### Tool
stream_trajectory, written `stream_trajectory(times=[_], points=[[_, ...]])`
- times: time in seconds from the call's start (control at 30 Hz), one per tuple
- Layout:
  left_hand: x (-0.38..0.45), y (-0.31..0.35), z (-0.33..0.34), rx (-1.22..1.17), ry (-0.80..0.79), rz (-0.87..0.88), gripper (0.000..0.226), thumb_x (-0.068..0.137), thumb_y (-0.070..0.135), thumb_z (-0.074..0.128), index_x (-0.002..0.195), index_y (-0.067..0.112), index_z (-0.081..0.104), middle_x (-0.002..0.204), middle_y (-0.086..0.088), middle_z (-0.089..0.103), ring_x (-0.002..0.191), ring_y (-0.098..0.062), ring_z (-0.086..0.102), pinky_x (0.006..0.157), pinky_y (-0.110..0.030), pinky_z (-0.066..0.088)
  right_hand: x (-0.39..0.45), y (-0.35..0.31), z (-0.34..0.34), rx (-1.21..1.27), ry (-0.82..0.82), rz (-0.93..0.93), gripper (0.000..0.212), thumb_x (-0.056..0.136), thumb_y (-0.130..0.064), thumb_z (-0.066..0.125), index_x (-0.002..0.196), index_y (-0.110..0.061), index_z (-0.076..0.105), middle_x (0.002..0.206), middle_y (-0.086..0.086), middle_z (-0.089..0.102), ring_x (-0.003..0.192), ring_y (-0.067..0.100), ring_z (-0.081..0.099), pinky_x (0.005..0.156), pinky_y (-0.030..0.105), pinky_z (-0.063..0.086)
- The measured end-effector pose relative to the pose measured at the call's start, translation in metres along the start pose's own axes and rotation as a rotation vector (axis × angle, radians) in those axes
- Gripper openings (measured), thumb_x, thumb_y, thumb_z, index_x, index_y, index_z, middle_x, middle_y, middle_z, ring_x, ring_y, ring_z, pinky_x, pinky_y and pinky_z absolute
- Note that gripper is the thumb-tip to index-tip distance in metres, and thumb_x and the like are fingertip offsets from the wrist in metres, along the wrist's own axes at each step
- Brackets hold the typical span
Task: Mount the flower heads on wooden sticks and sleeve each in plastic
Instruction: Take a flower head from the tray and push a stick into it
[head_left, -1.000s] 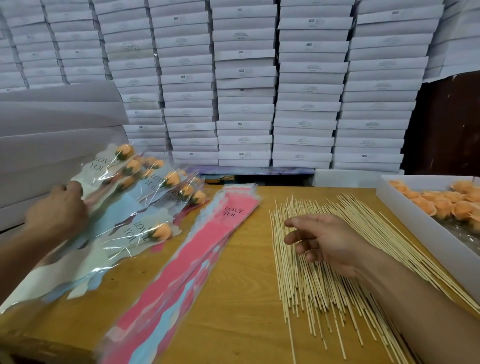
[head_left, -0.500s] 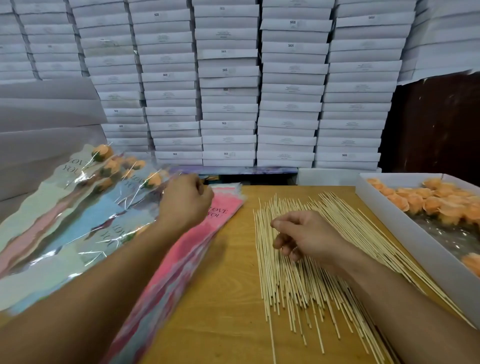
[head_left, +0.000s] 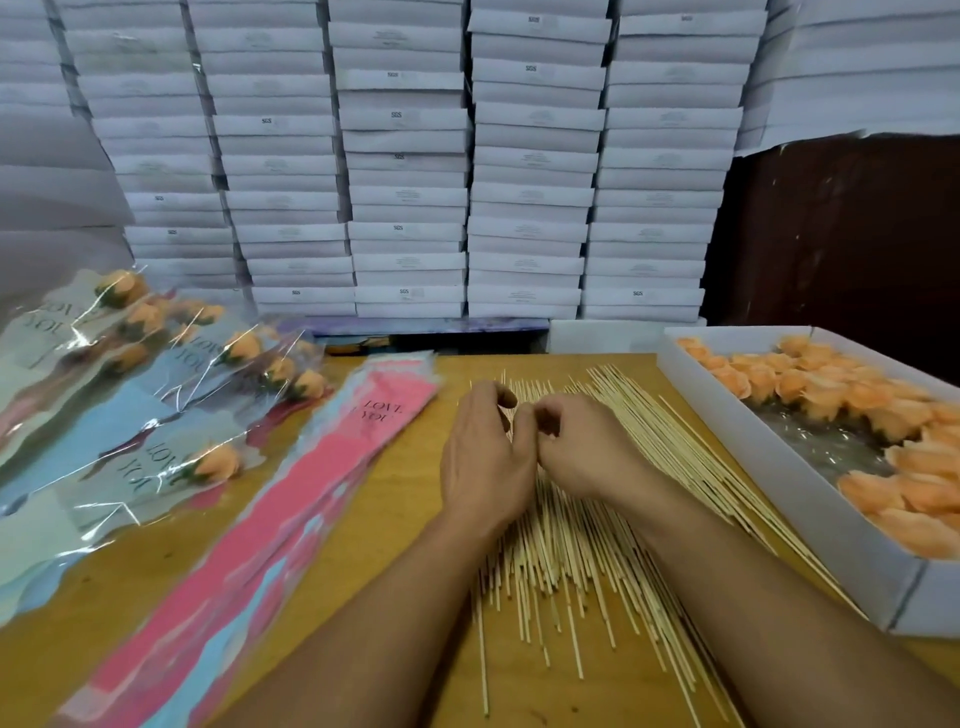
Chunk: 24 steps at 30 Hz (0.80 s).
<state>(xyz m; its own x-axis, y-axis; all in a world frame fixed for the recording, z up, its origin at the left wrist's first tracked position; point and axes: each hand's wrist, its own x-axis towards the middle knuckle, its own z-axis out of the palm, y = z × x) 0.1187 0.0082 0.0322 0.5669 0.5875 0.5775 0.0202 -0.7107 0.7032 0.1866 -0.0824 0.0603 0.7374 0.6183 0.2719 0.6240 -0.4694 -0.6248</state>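
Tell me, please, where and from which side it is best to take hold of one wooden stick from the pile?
Probably at a near tip of the wooden sticks, from above: there the ends fan apart on the table, so fingertips can pinch one alone.

A wall of flat white cardboard boxes (head_left: 530, 156) fills the background, stacked in neat columns from the back edge of the counter up past the top of the view. Several boxes carry a small printed "SGS" mark. More white boxes (head_left: 52, 171) are piled at the far left, seen at an angle. At the right, behind the stacks, stands a dark brown panel (head_left: 852, 234). The wooden counter (head_left: 415, 519) is a warm yellow-brown, with a few small dark specks.
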Motion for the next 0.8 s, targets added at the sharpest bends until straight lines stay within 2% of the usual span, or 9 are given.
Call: stream_trajectory(times=[0.07,0.13,0.27,0.4,0.5,0.57,0.63,0.73,0.8], points=[[-0.003,0.003,0.003,0.008,0.006,0.052,0.013,0.099,0.031,0.053,0.104,0.019,0.052,0.095,0.002,0.056,0.083,-0.015,0.054,0.073,-0.038,0.046,0.005,0.003,-0.011,-0.007,0.113,0.025,0.038,0.095,-0.023,0.062,0.134,-0.024,0.062,0.130,-0.001,0.064,0.122,0.020,0.057,0.102,0.038,0.049],[-0.006,0.006,0.007,0.006,-0.003,0.081,0.013,0.099,0.032,0.053,0.103,0.020,0.052,0.093,0.004,0.055,0.081,-0.016,0.053,0.072,-0.038,0.046,0.018,0.009,-0.033,-0.014,0.236,0.070,0.048,0.096,-0.022,0.059,0.143,-0.025,0.053,0.141,0.003,0.056,0.132,0.026,0.049,0.107,0.044,0.045],[-0.006,0.009,0.010,0.000,-0.019,0.094,0.013,0.100,0.034,0.052,0.105,0.021,0.052,0.093,0.005,0.055,0.081,-0.015,0.053,0.073,-0.040,0.049,0.047,0.034,-0.089,-0.053,0.348,0.252,0.050,0.095,-0.015,0.055,0.143,-0.024,0.053,0.145,0.007,0.054,0.132,0.032,0.048,0.105,0.043,0.045],[-0.005,0.009,0.008,-0.010,-0.001,0.089,0.013,0.100,0.032,0.052,0.104,0.019,0.052,0.091,0.004,0.056,0.081,-0.017,0.053,0.072,-0.042,0.049,0.058,0.077,-0.124,-0.231,0.369,0.462,0.036,0.090,-0.005,0.057,0.122,-0.018,0.069,0.129,0.011,0.065,0.114,0.034,0.061,0.090,0.040,0.052],[-0.004,0.008,0.009,-0.020,-0.019,0.084,0.013,0.100,0.033,0.052,0.103,0.020,0.052,0.089,0.005,0.055,0.080,-0.016,0.053,0.072,-0.042,0.049,0.069,0.104,-0.132,-0.396,0.276,0.483,0.043,0.089,-0.005,0.058,0.129,-0.019,0.065,0.128,0.014,0.065,0.115,0.036,0.059,0.089,0.040,0.053],[-0.004,0.008,0.011,-0.020,-0.040,0.084,0.013,0.100,0.034,0.052,0.104,0.022,0.052,0.089,0.007,0.054,0.080,-0.013,0.052,0.072,-0.040,0.050,0.077,0.116,-0.132,-0.504,0.120,0.474,0.056,0.094,-0.010,0.055,0.147,-0.028,0.050,0.140,0.014,0.056,0.126,0.036,0.050,0.099,0.044,0.050],[-0.005,0.008,0.011,-0.023,-0.057,0.089,0.013,0.100,0.035,0.051,0.105,0.023,0.052,0.089,0.009,0.054,0.079,-0.011,0.052,0.072,-0.040,0.049,0.085,0.124,-0.131,-0.570,0.000,0.440,0.063,0.097,-0.013,0.051,0.154,-0.037,0.037,0.148,0.014,0.048,0.127,0.035,0.048,0.102,0.046,0.048],[-0.005,0.009,0.010,-0.035,-0.065,0.096,0.013,0.101,0.035,0.051,0.105,0.023,0.052,0.089,0.009,0.054,0.080,-0.011,0.053,0.072,-0.040,0.050,0.097,0.130,-0.138,-0.606,-0.123,0.363,0.065,0.096,-0.009,0.054,0.153,-0.038,0.041,0.146,0.009,0.051,0.119,0.029,0.057,0.097,0.039,0.052],[-0.003,0.009,0.010,-0.029,-0.069,0.090,0.013,0.101,0.036,0.051,0.105,0.024,0.052,0.089,0.009,0.054,0.080,-0.011,0.053,0.072,-0.039,0.050,0.101,0.131,-0.145,-0.683,-0.172,0.350,0.058,0.097,-0.019,0.057,0.149,-0.040,0.044,0.140,0.005,0.056,0.111,0.026,0.059,0.097,0.040,0.053]])
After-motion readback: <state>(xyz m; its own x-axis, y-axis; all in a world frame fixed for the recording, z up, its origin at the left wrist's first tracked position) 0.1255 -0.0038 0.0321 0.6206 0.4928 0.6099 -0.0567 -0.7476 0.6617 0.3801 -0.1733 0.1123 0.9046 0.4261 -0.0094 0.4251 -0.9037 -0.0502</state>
